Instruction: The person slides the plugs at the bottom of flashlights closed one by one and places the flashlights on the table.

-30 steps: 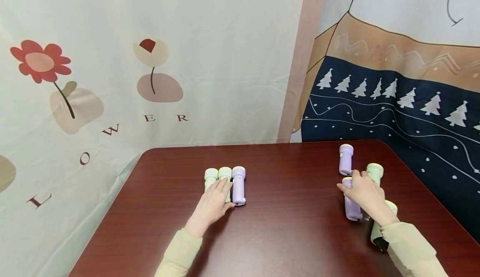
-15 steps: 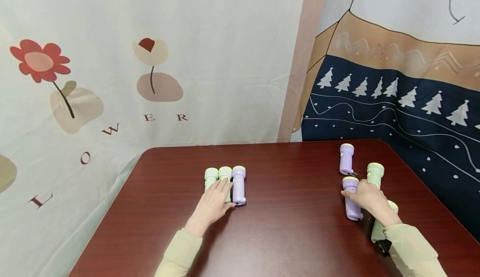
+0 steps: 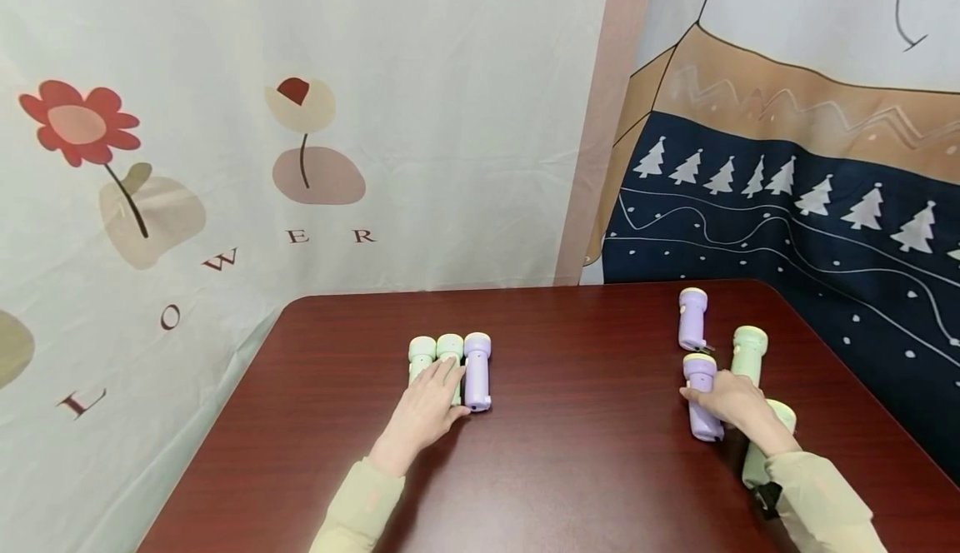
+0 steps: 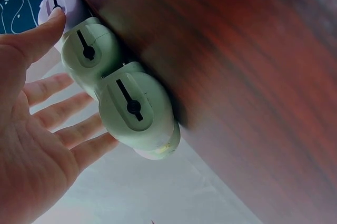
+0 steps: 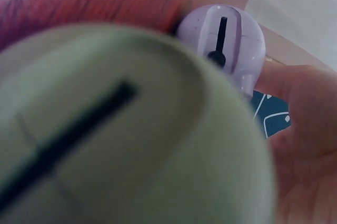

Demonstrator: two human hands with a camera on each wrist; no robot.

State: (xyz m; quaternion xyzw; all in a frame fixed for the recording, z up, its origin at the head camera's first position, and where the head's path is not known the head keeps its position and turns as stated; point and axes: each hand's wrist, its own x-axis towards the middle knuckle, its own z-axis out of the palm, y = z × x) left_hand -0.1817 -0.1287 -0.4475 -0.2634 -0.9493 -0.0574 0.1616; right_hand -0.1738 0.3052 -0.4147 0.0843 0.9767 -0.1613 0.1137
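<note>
Three flashlights lie side by side in a row on the left of the table: a green flashlight (image 3: 422, 350), another green flashlight (image 3: 450, 346) and a purple flashlight (image 3: 477, 374). My left hand (image 3: 420, 421) rests over the two green ones, fingers extended; its thumb touches the end of the purple one (image 4: 73, 4) in the left wrist view. On the right, my right hand (image 3: 746, 410) holds a second purple flashlight (image 3: 705, 426) between thumb and fingers. That flashlight's end (image 5: 239, 37) shows in the right wrist view, behind a large blurred green flashlight (image 5: 168, 145).
Another purple flashlight (image 3: 692, 318) lies beyond the right hand. A green flashlight (image 3: 748, 353) lies just right of it, and one more (image 3: 756, 463) is partly under the right wrist. The brown table (image 3: 570, 420) ends at printed curtains (image 3: 450, 120).
My right hand has drawn back slightly toward me and taken hold of the nearer purple flashlight. The left hand has stayed in place.
</note>
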